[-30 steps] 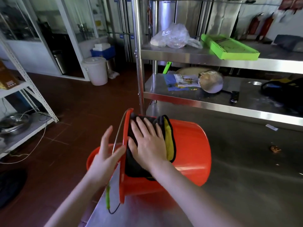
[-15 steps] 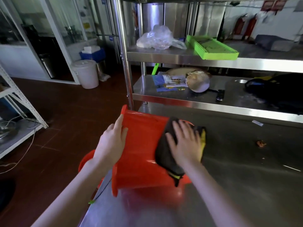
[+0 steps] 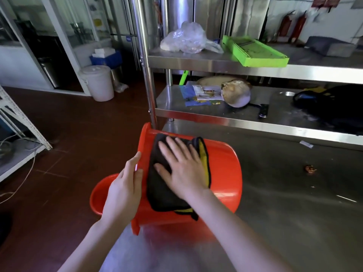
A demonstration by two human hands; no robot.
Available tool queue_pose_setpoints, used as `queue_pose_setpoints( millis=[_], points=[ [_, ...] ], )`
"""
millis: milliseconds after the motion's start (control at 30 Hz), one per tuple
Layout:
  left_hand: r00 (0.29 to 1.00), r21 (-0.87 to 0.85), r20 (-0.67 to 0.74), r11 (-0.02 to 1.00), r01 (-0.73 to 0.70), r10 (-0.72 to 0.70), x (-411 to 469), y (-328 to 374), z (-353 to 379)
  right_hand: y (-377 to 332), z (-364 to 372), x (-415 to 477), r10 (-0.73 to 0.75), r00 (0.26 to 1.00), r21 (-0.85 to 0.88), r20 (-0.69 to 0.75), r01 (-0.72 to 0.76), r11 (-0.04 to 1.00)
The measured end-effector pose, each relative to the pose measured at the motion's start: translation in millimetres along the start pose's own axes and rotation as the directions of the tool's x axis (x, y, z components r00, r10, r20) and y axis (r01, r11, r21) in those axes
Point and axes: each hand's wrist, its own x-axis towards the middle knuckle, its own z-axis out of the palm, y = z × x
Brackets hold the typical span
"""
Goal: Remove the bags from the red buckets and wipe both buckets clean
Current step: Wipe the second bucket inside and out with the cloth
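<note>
- Red plastic bucket (image 3: pixel 98 195), the second one, stands lower down past the left edge of the steel table (image 3: pixel 294 213), apparently awaiting its turn.
- Left hand (image 3: pixel 125 189), fingers straight and grasping nothing, lies flat against the rim of the other red bucket (image 3: pixel 224 173), likely to stop it rolling.
- That bucket lies on its side at the table's left edge, mouth overhanging, so its outer wall faces up.
- Black-and-yellow cloth (image 3: pixel 159 193) covers that wall. The right hand (image 3: pixel 182 171), fingers spread, presses it down without gripping.

The left hand (image 3: pixel 123 191) and right hand (image 3: pixel 182 171) are bare. Both forearms (image 3: pixel 225 224) are bare too, as far as they show.
</note>
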Motion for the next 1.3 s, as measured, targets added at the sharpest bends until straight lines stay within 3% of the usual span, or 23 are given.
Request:
queue_pose_setpoints(
  millis=[67,167,233,333,433,533,667,800,900,967,1033,1167,1233,1300],
  points=[
    [1.000,-0.025,0.009,1.000,-0.010,0.010,-9,5,8,41,-3,-8,0.155,0.988,-0.047,-0.003,-0.155,0.987],
    [0.999,-0.086,-0.001,0.996,-0.039,0.039,-23,9,12,105,-13,-5,0.461,0.882,-0.055,0.097,-0.457,0.888],
    [0.999,-0.107,-0.017,0.993,-0.051,0.050,-27,5,11,123,-16,5,0.533,0.822,-0.018,0.199,-0.541,0.841],
    [0.998,-0.119,-0.024,0.991,-0.064,0.061,-28,-10,11,93,-12,27,0.477,0.861,-0.016,0.177,-0.482,0.876],
    [0.999,-0.139,-0.009,0.990,-0.032,0.031,-31,-25,11,18,-4,43,0.225,0.968,0.016,0.108,-0.228,0.974],
    [0.994,-0.226,0.099,0.972,0.067,-0.045,-33,-36,0,-32,1,37,0.070,0.997,0.020,0.032,-0.070,0.997],
    [0.966,-0.250,0.250,0.960,0.122,-0.058,8,-29,-27,-44,8,10,0.102,0.991,0.028,-0.091,-0.100,0.995],
    [0.953,-0.194,0.142,0.937,0.291,-0.266,87,4,-6,-64,17,-25,0.090,0.988,0.064,-0.122,-0.083,0.994],
    [0.965,-0.092,0.083,0.962,0.257,-0.250,99,21,14,-41,10,-27,0.088,0.989,0.077,-0.118,-0.079,0.994],
    [0.976,-0.129,0.038,0.968,0.216,-0.213,88,23,12,-9,2,-22,0.153,0.984,0.040,-0.095,-0.150,0.988],
    [0.978,-0.176,0.003,0.962,0.207,-0.209,74,18,8,33,-6,-18,0.313,0.948,-0.009,-0.054,-0.314,0.950],
    [0.984,-0.255,0.018,0.951,0.174,-0.175,41,16,3,109,-22,-5,0.522,0.811,0.003,0.263,-0.542,0.840],
    [0.989,-0.256,-0.001,0.956,0.145,-0.151,31,16,2,106,-23,10,0.511,0.799,0.001,0.316,-0.539,0.842],
    [0.989,-0.244,-0.022,0.960,0.138,-0.148,32,16,3,68,-19,25,0.405,0.881,-0.005,0.245,-0.417,0.909]
  ],
)
